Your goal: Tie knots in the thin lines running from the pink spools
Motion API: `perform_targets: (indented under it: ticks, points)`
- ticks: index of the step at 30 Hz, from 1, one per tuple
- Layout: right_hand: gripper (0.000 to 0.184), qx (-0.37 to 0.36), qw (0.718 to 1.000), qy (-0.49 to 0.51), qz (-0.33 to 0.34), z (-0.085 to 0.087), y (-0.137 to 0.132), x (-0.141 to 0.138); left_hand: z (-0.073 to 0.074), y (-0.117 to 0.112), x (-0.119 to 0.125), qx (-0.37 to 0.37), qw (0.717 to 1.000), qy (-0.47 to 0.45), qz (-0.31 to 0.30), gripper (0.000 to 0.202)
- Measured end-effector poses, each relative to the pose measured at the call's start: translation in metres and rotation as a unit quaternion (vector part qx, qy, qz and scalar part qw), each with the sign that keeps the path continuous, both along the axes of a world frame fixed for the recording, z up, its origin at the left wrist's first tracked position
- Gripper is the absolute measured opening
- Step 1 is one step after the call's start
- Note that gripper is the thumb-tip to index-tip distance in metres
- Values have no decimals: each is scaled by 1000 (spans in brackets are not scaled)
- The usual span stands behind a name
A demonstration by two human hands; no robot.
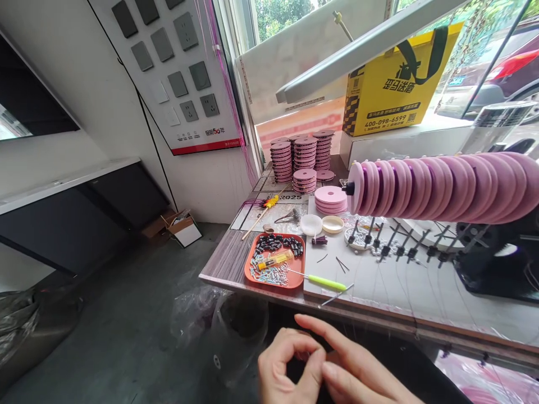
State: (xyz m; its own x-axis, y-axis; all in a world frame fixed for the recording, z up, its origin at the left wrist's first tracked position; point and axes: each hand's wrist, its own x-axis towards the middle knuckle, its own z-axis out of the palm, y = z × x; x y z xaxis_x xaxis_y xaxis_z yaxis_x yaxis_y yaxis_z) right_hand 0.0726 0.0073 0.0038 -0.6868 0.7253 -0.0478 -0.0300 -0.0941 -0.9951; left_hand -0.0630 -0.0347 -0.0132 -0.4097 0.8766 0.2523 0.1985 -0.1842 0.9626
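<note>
My left hand (290, 367) is in front of the table edge, its fingers curled round and pinched against the thumb. Beside it, my right hand (357, 367) touches it, with the index finger stretched out and the thumb bent in towards the left fingertips. What lies between the fingers is hidden or too small to make out. On the table just beyond are a crochet hook with a green handle (326, 282), a thin metal rod (336, 295) and an orange tray (304, 269) of black beads (273, 242), small silvery pieces (269, 275) and a yellow-capped tube (274, 260).
A row of pink discs on a rod (438, 188) spans the right side, above black clips (385, 249). Stacked pink spools (305, 151) stand at the back. A white lamp arm (362, 50) crosses above, near a yellow bag (387, 101). A clear-lined bin (240, 331) sits below the table.
</note>
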Motion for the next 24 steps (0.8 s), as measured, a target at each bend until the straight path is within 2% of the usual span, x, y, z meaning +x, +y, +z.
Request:
perform_targets:
  ticks: [1,4,6,11,16,24]
  points:
    - [47,57,998,-23,-18,-1,2,0,1,0,-1,6,1000,5,13,17]
    - [21,208,971,-76,-90,-5,7,-1,5,-2,-5,8,999,22,44,14]
    - [18,271,952,-81,-119,-5,10,-1,5,-3,-5,6,998,30,52,15]
    - [16,334,929,-86,-135,-5,11,0,-5,-4,-5,24,997,59,39,14]
    - [12,414,895,-105,-130,-4,9,4,-15,-5,-7,83,986,143,23,6]
    - [15,467,865,-141,-117,-8,7,3,-13,-7,-13,97,969,228,17,11]
